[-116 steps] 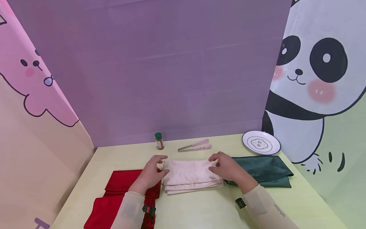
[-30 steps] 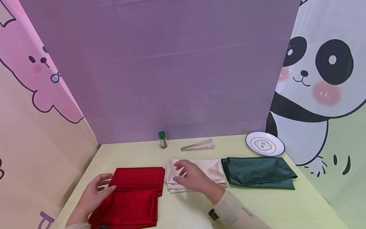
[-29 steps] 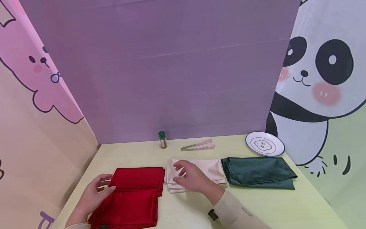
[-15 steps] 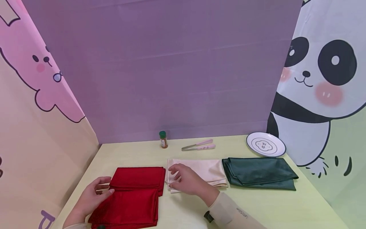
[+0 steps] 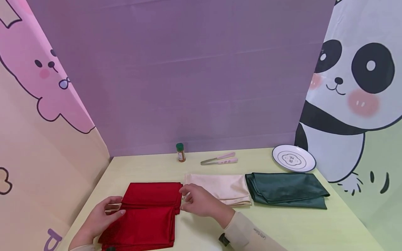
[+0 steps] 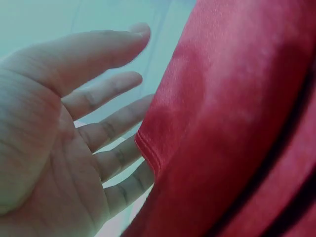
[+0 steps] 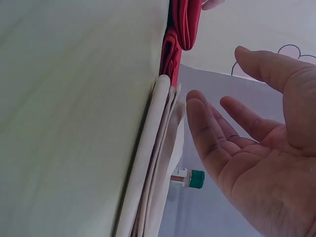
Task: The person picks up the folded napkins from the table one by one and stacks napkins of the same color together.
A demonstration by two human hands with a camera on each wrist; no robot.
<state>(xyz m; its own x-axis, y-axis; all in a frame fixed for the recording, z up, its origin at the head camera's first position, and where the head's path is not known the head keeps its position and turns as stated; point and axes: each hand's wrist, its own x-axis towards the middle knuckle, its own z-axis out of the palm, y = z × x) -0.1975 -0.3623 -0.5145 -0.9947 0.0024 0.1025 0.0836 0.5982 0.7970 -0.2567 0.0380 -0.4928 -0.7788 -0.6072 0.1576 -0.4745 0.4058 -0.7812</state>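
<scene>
A folded red satin cloth point(image 5: 141, 226), two stepped sections in the head view, lies at the table's left front. At its left edge my left hand point(image 5: 99, 217) is spread, thumb over the fabric; in the left wrist view the fingers point(image 6: 116, 128) are fairly straight beside the red cloth point(image 6: 232, 98), some partly hidden behind it. My right hand point(image 5: 199, 202) hovers between the red cloth's right edge and a folded cream cloth point(image 5: 224, 184), covering part of the cream one. In the right wrist view its loosely bent fingers point(image 7: 202, 131) hold nothing.
A folded dark green cloth point(image 5: 289, 188) lies right of the cream one. Behind stand a small green-capped spice jar point(image 5: 180, 153), pink-handled tongs point(image 5: 220, 159) and a white plate point(image 5: 293, 158) with a dark rim. A purple backdrop point(image 5: 188, 76) rises behind the table.
From the cream cloth, both hands have shifted left, the left one to the red cloth's far edge. The red cloth now lies flatter and squarer. Lately my right hand drifts left toward it.
</scene>
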